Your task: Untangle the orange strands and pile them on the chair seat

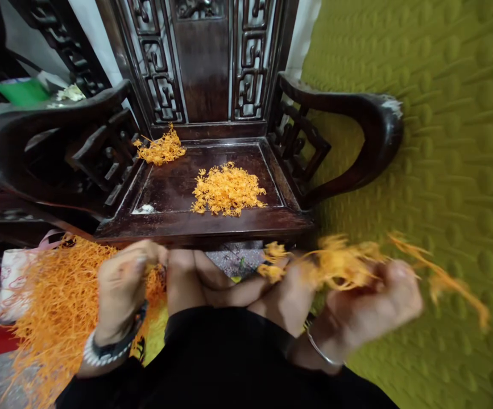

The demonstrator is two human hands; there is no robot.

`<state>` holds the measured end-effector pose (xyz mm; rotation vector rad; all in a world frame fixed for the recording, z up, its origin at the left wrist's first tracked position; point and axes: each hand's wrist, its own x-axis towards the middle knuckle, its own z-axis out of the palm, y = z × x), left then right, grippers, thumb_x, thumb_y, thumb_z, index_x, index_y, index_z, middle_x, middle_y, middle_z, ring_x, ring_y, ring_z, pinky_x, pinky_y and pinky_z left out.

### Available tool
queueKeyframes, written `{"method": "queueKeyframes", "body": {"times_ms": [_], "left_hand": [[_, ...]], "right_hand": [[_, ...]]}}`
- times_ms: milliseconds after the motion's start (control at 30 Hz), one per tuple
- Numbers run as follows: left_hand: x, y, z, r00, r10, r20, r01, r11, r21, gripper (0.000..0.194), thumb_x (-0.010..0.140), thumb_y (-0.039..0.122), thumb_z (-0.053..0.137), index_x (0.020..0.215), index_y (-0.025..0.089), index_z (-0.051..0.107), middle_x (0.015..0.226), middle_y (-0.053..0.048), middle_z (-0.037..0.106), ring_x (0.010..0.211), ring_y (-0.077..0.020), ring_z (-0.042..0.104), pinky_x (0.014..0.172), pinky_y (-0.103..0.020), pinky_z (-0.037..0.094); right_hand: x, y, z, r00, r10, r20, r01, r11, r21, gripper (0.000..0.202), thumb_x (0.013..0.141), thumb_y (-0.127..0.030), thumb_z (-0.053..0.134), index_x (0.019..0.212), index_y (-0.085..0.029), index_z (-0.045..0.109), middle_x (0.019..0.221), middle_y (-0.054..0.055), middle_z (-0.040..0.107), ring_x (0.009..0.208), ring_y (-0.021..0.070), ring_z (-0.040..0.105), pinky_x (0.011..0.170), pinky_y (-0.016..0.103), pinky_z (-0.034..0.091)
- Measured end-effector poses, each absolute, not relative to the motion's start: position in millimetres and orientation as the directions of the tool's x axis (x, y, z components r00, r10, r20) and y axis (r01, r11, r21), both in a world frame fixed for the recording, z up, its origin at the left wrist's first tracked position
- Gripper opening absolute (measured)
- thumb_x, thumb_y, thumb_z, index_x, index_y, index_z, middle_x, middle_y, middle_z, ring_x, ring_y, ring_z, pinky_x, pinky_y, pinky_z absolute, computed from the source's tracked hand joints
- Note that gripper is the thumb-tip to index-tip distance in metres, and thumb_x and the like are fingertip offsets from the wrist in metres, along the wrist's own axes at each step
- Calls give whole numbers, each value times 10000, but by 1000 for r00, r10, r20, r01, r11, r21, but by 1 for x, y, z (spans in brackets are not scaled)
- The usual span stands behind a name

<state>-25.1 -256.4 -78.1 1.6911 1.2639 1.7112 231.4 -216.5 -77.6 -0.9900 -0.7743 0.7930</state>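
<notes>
My left hand point(129, 275) is closed over the large heap of orange strands point(58, 307) at the lower left; what its fingers hold, if anything, is hidden. My right hand point(376, 304), smeared by motion, is shut on a bunch of orange strands point(340, 264) at the right, with one long piece trailing off to the right. Ahead, on the dark wooden chair seat point(169, 196), lie a rounded pile of orange pieces point(229, 190) and a smaller pile point(163, 147) near the back left corner.
Curved armrests point(352, 102) flank the seat. A green textured surface point(442, 170) fills the right side. A green object point(22, 91) lies at the upper left. A white bag point(9, 281) stands behind the heap. My bare legs are below the seat's front edge.
</notes>
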Motion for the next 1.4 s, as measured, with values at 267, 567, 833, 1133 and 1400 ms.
{"method": "queueKeyframes", "body": {"times_ms": [267, 567, 833, 1133, 1400], "left_hand": [[-28, -142, -69, 56, 837, 544, 681, -431, 593, 183, 948, 340, 448, 931, 175, 525, 843, -27, 556, 771, -141, 530, 743, -271, 441], [-5, -35, -106, 287, 921, 262, 868, -366, 337, 346, 959, 278, 384, 1195, 197, 624, 1318, -134, 516, 1198, -300, 494, 1061, -536, 327], [21, -91, -91, 389, 822, 416, 363, -552, 751, 510, 937, 496, 435, 1368, 224, 470, 1477, -109, 424, 1395, -281, 343, 1162, -495, 252], [63, -152, -94, 358, 917, 176, -46, -171, 984, 434, 920, 519, 463, 1170, 197, 612, 1289, -79, 595, 1244, -254, 519, 1126, -409, 356], [72, -170, -111, -59, 988, 142, -86, -146, 986, 490, 910, 599, 407, 856, 193, 678, 922, -56, 705, 962, -204, 642, 971, -331, 490]], "right_hand": [[208, -185, -86, 150, 972, 183, -466, 233, -854, 351, 842, -397, 619, 640, -209, 402, 557, -67, 318, 430, 62, 209, 396, 228, 165], [215, -171, -90, 52, 993, 106, -504, 118, -856, 292, 857, -433, 584, 684, -219, 488, 588, -33, 489, 434, 83, 364, 398, 237, 273], [213, -170, -91, -18, 993, 117, -566, 86, -820, 284, 898, -451, 523, 719, -231, 509, 516, -43, 467, 442, 114, 407, 476, 269, 393], [197, -176, -94, -145, 963, 228, -612, 93, -785, 304, 936, -433, 486, 715, -229, 535, 434, -60, 405, 418, 116, 363, 481, 256, 348], [180, -179, -113, -57, 966, 251, -423, 204, -883, 325, 910, -458, 528, 680, -227, 525, 486, -46, 456, 471, 136, 428, 581, 306, 398]]}}
